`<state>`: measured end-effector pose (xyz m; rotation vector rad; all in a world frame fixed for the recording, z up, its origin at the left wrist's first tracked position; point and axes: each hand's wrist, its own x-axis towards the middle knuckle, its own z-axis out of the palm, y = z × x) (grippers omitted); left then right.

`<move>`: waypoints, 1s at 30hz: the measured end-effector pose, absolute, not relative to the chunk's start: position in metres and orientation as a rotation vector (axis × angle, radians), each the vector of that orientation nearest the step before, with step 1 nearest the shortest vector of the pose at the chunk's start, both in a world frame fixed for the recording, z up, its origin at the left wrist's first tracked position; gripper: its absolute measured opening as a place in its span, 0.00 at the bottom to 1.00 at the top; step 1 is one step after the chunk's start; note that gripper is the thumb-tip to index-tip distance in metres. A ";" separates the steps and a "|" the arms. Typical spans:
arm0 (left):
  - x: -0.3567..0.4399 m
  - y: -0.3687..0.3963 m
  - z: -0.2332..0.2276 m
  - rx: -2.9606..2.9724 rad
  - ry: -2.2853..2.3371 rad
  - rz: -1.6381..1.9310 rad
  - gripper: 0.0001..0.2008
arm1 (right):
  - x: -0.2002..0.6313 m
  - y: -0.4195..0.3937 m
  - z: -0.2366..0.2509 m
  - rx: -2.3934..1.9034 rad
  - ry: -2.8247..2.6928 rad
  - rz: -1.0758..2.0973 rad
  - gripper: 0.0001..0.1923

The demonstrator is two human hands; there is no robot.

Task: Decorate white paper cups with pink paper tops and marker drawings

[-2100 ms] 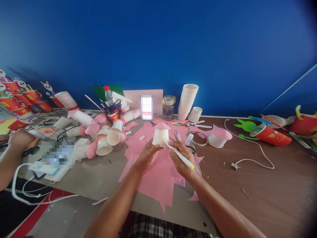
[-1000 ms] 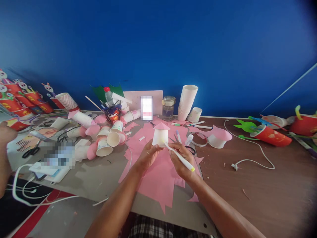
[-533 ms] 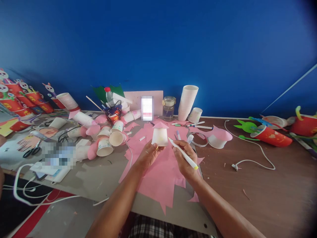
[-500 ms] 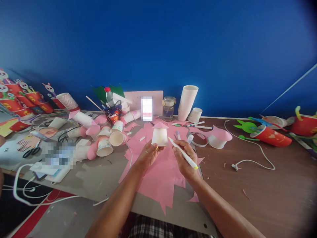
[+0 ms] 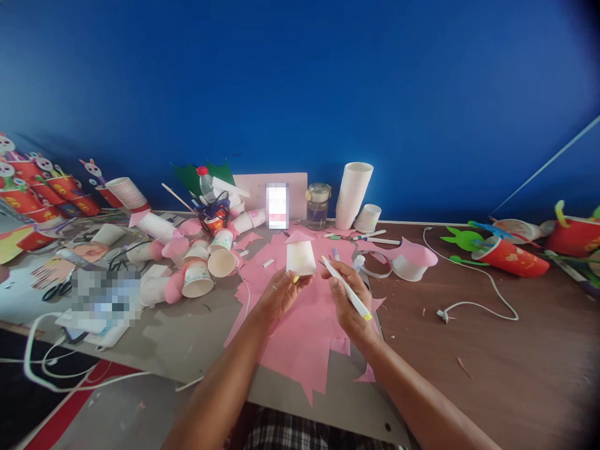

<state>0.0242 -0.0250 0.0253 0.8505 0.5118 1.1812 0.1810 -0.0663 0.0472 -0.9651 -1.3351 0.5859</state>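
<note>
A white paper cup [image 5: 300,259] with a faint yellow mark on its side is held by my left hand [image 5: 282,294], fingers wrapped round its lower end. At the cup's far end a bit of its pink paper cone [image 5: 300,236] shows. Something small and yellow, perhaps a marker cap, peeks out between the left fingers. My right hand [image 5: 349,294] grips a white marker [image 5: 347,291] with a yellow end; its tip points at the cup, a short gap away. Beneath both hands lies pink paper [image 5: 300,350] with jagged edges.
Left, several paper cups [image 5: 197,279] with pink tops crowd the table near black scissors [image 5: 57,286]. At the back stand a phone [image 5: 277,206], a lidded jar [image 5: 318,205] and a tall cup stack [image 5: 355,194]. A pink-topped cup [image 5: 415,259] and white cable [image 5: 487,304] lie right.
My left hand has tilted the cup, so its pink cone is now mostly hidden behind it. The marker stays in my right hand, nearly where it was.
</note>
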 end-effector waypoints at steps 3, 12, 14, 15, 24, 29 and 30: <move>0.024 -0.025 0.024 0.832 0.522 1.188 0.18 | 0.181 -0.067 0.047 -1.005 -1.342 0.589 0.16; 0.024 -0.024 0.022 0.821 0.490 1.191 0.15 | 0.181 -0.065 0.043 -0.977 -1.386 0.540 0.16; 0.024 -0.026 0.025 0.828 0.487 1.193 0.16 | 0.181 -0.063 0.041 -0.985 -1.436 0.521 0.17; 0.025 -0.026 0.026 0.834 0.487 1.194 0.16 | 0.181 -0.063 0.040 -0.994 -1.461 0.512 0.17; 0.026 -0.024 0.023 0.738 0.495 1.208 0.14 | 0.180 -0.063 0.039 -1.003 -1.599 0.416 0.17; 0.027 -0.023 0.024 0.637 0.497 1.184 0.16 | 0.178 -0.066 0.039 -0.995 -1.684 0.376 0.17; 0.027 -0.024 0.024 0.638 0.493 1.178 0.16 | 0.177 -0.066 0.039 -0.997 -1.705 0.363 0.17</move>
